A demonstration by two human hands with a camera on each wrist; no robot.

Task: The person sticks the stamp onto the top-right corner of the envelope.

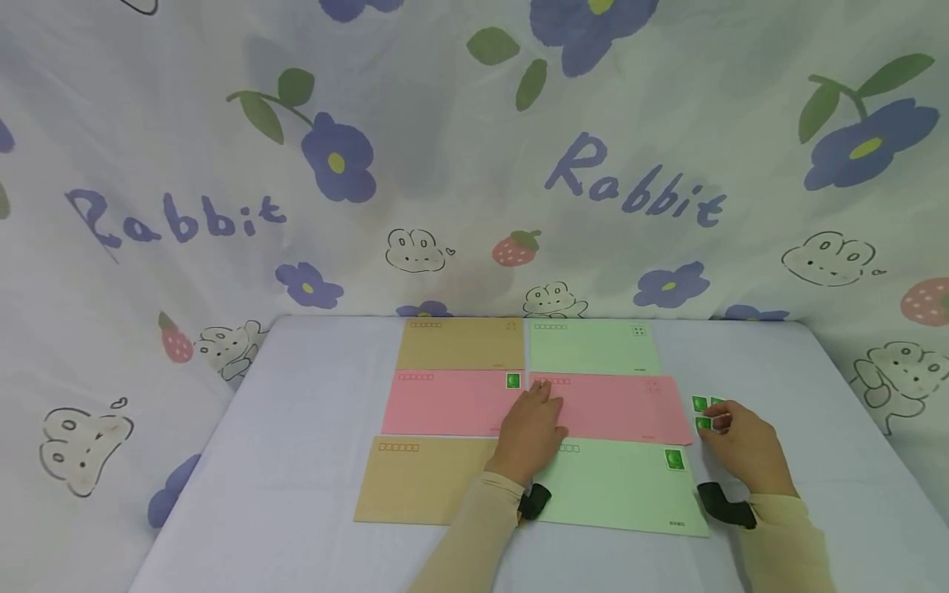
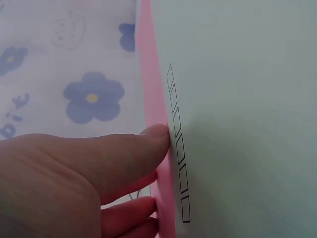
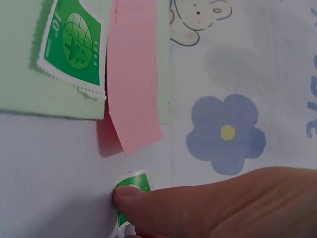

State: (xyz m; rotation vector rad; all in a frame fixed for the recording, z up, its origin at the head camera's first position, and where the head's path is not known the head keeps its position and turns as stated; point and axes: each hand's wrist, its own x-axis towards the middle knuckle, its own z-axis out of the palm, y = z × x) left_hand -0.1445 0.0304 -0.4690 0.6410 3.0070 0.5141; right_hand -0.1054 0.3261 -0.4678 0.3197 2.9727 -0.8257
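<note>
My left hand [image 1: 528, 432] rests with fairly straight fingers on the left end of the right-hand pink envelope [image 1: 615, 408]. In the left wrist view its thumb [image 2: 158, 141] overlaps the line between the pink envelope and the light green envelope [image 2: 237, 124]. Off the envelopes' right side, my right hand [image 1: 745, 441] pinches a green postage stamp [image 3: 141, 181], the thumb lying across its face and a fingertip showing below. More green stamps [image 1: 699, 403] lie at its fingertips, partly hidden by the hand.
Several envelopes lie in two columns, including tan ones [image 1: 415, 478] and another green one [image 1: 593, 346]. One stamp [image 1: 513, 380] sits on the left pink envelope [image 1: 445, 403], another stamp [image 1: 674, 459] on the near green one. A patterned curtain [image 1: 445, 165] hangs behind the white table [image 1: 282, 461].
</note>
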